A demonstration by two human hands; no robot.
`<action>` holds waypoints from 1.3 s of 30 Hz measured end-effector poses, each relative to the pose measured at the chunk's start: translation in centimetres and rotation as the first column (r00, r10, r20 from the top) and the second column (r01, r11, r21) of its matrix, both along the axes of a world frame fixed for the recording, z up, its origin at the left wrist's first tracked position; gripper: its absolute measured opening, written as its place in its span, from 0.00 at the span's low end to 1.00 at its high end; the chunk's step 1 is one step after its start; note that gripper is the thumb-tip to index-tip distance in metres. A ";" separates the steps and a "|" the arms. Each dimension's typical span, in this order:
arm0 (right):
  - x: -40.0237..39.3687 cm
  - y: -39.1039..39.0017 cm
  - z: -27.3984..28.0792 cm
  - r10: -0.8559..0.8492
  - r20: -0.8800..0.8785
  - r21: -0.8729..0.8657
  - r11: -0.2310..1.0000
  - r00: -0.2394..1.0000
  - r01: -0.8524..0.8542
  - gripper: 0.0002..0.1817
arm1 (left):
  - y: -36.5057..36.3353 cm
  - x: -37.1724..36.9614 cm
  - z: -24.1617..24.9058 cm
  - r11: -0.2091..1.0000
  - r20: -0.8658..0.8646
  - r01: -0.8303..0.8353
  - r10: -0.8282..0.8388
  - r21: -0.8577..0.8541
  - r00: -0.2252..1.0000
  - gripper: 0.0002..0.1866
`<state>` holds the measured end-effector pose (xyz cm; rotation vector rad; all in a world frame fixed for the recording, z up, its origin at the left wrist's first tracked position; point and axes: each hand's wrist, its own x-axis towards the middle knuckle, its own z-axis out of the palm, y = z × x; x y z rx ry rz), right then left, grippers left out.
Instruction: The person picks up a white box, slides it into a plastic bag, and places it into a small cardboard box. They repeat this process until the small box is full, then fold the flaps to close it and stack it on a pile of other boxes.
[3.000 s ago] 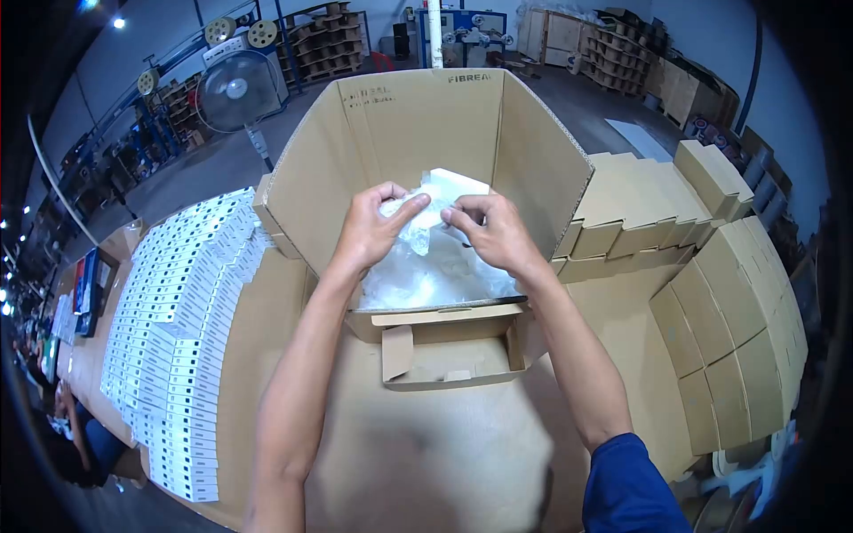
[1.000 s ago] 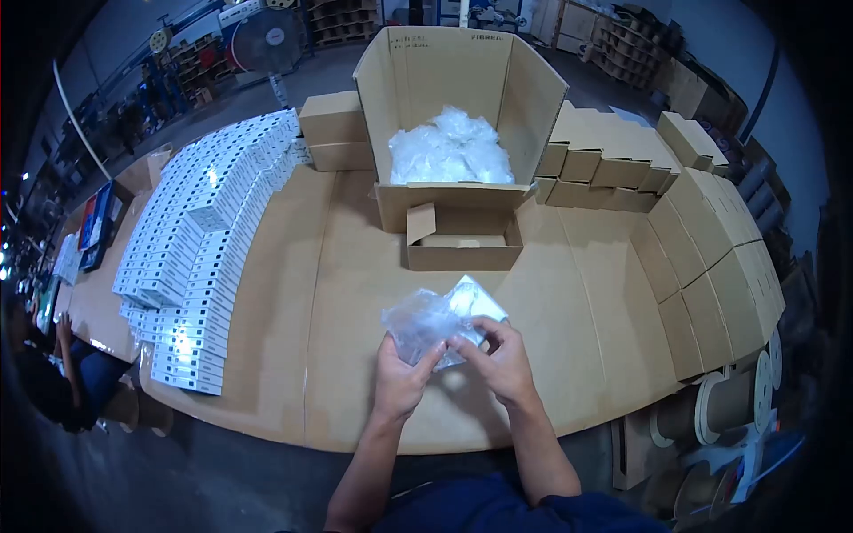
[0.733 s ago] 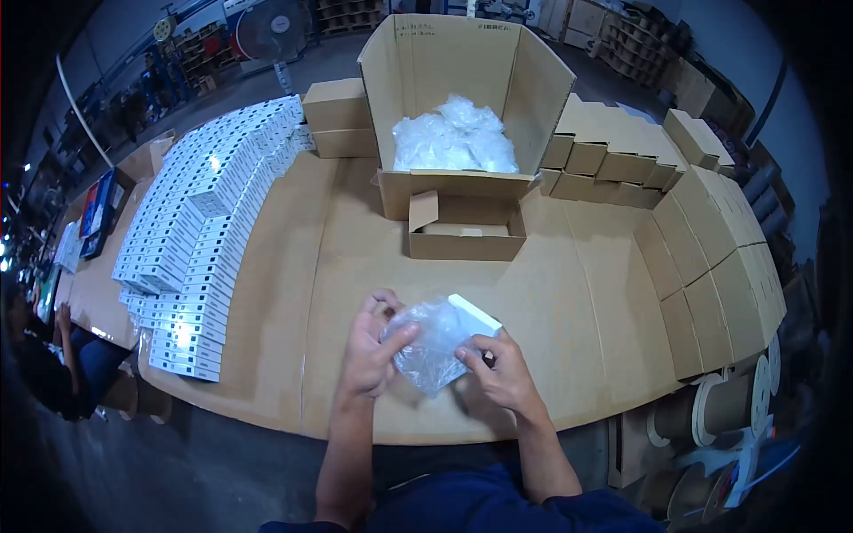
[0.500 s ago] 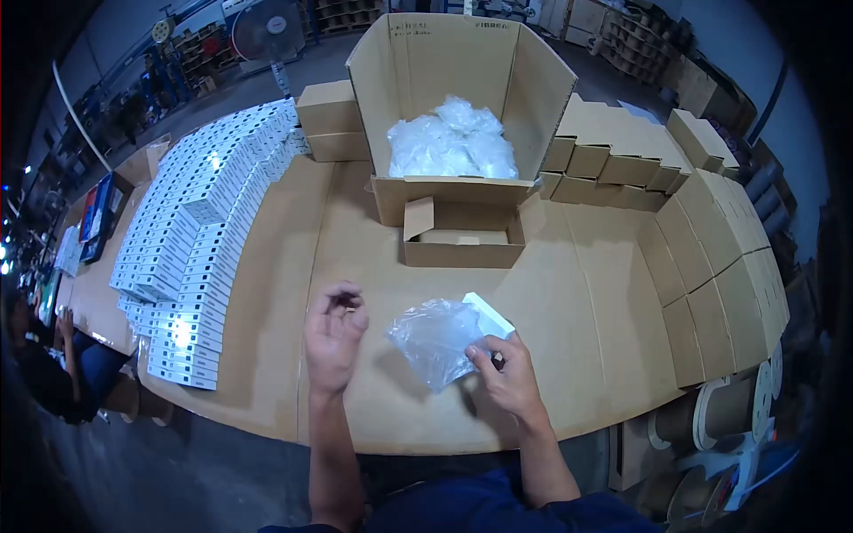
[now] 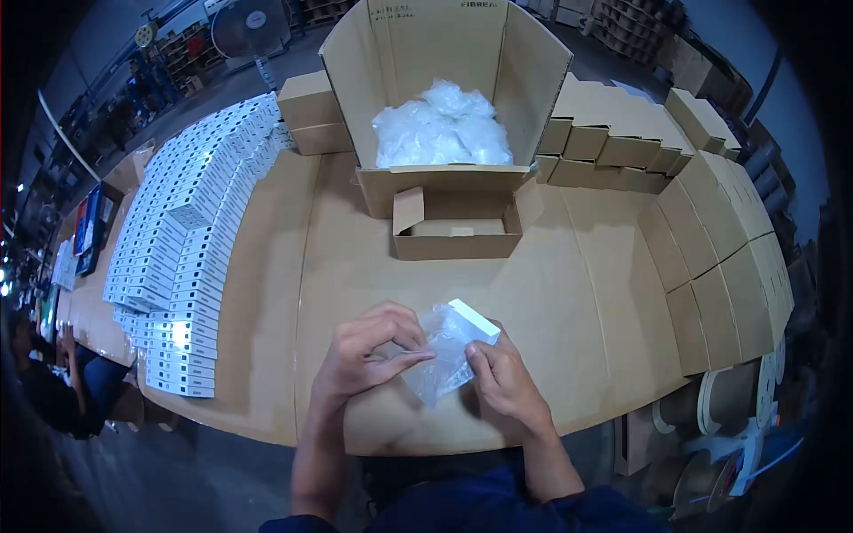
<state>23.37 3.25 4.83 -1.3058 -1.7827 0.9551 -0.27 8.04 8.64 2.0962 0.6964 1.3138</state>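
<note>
Over the middle of the tabletop, my right hand (image 5: 510, 382) grips a small white box (image 5: 474, 322) together with the edge of a clear plastic bag (image 5: 434, 378). The thumb lies on top, and the fingers are hidden behind the box. My left hand (image 5: 362, 354) pinches the bag's left side between thumb and fingertips. The bag is crumpled and hangs between both hands, overlapping the lower left of the white box. Beyond them stands an open small cardboard carton (image 5: 458, 247) with a raised flap.
Behind the small carton, a large open carton (image 5: 444, 34) holds a heap of clear plastic bags (image 5: 442, 129). Rows of white boxes (image 5: 191, 240) are stacked at left. Brown cartons (image 5: 724, 266) line the right side. A seated person (image 5: 67, 373) is at far left.
My left hand has moved right and closed on the plastic bag. My right hand keeps hold of the white box, which has shifted slightly left. The view has tilted a little.
</note>
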 end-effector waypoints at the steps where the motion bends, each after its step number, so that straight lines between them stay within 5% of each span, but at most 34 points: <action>1: 0.0 -0.1 0.3 0.022 0.019 0.001 1.000 1.000 -0.022 0.17 | 0.0 0.0 -0.4 0.999 -0.002 -0.003 0.003 -0.040 1.000 0.11; 7: -0.5 -0.2 -0.3 -0.021 -0.064 0.074 0.997 0.998 0.026 0.12 | -0.1 0.3 -0.8 0.924 0.014 -0.060 0.070 -0.378 0.997 0.09; 14: -1.7 -0.3 0.5 -0.216 -0.107 -0.283 0.942 0.970 0.179 0.24 | 0.1 0.9 -2.5 0.967 0.045 -0.071 0.084 -0.247 0.995 0.09; 18: -1.5 0.7 -1.6 0.005 -0.313 0.102 0.994 0.950 0.029 0.29 | -0.2 -0.4 -1.6 0.940 -0.018 -0.015 0.009 -0.342 1.000 0.11; 20: -1.8 1.3 -2.1 0.080 -0.431 0.074 0.996 0.899 -0.053 0.21 | -0.1 0.0 -1.3 0.964 0.022 -0.001 0.007 -0.265 1.000 0.11; 23: -2.6 2.0 -1.7 0.135 -0.449 0.117 0.989 0.883 -0.092 0.10 | 0.1 -0.9 -1.1 0.958 -0.062 0.007 -0.025 -0.288 0.998 0.19; 26: -2.0 2.3 -1.9 0.052 -0.273 0.247 0.969 0.961 0.018 0.11 | 0.4 -2.0 -3.7 0.960 0.224 -0.256 0.276 -0.115 0.935 0.36; 27: -2.0 2.3 -1.9 0.034 -0.290 0.273 0.961 0.956 0.049 0.11 | 0.5 -2.8 -3.7 0.947 0.254 -0.319 0.319 -0.043 0.913 0.53; 30: -2.0 2.2 -1.6 -0.013 -0.300 0.353 0.927 0.954 0.124 0.12 | -1.9 -1.0 -4.3 0.908 0.472 -0.254 0.394 -0.333 0.789 0.62; 31: -2.1 2.0 -1.5 -0.022 -0.277 0.382 0.915 0.961 0.131 0.12 | -3.2 -1.1 -5.2 0.861 0.450 -0.045 0.308 -0.506 0.838 0.61; 33: -2.5 2.0 -1.6 0.001 -0.286 0.398 0.910 0.958 0.118 0.14 | -4.4 0.6 -6.2 0.829 0.357 -0.002 0.242 -0.559 0.902 0.56; 39: -1.7 2.0 -1.5 0.038 -0.193 0.401 0.915 0.980 0.044 0.14 | -4.4 1.6 -7.3 0.702 0.190 -0.116 0.341 -0.703 0.921 0.31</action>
